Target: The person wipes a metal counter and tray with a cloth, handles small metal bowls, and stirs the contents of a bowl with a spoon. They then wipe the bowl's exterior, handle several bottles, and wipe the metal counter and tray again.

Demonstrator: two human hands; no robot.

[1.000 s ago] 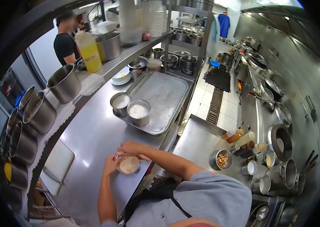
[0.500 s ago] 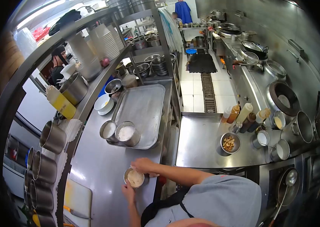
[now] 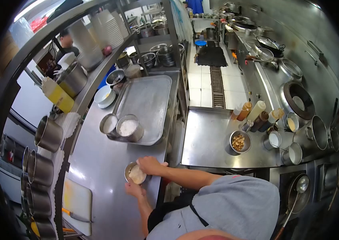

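A small metal bowl [image 3: 128, 172] stands on the steel counter, with a pale, rounded mass [image 3: 137, 175] in it that looks like dough or coated food. My left hand [image 3: 136, 189] holds the near side of the bowl, its fingers closed at the rim. Over the far right side of the bowl is my right hand [image 3: 149, 165], fingers curled down at the edge of the pale mass. What those fingers grip is hidden. Just beyond, a metal pot of white powder [image 3: 128, 127] and a second pot with white contents [image 3: 108, 124] sit at the tray's near corner.
A large metal tray [image 3: 147, 100] lies farther along the counter. At the near left is a cutting board [image 3: 77, 196] with a knife [image 3: 75, 216]. Several pots [image 3: 41, 168] line the left shelf. On the right counter stand a bowl of browned cubes [image 3: 238, 141] and sauce bottles [image 3: 244, 111].
The camera view has shifted, moving the scene slightly up and left. Within the bowl, the pale mass now sits closer to the right rim. Both hands stay at the bowl.
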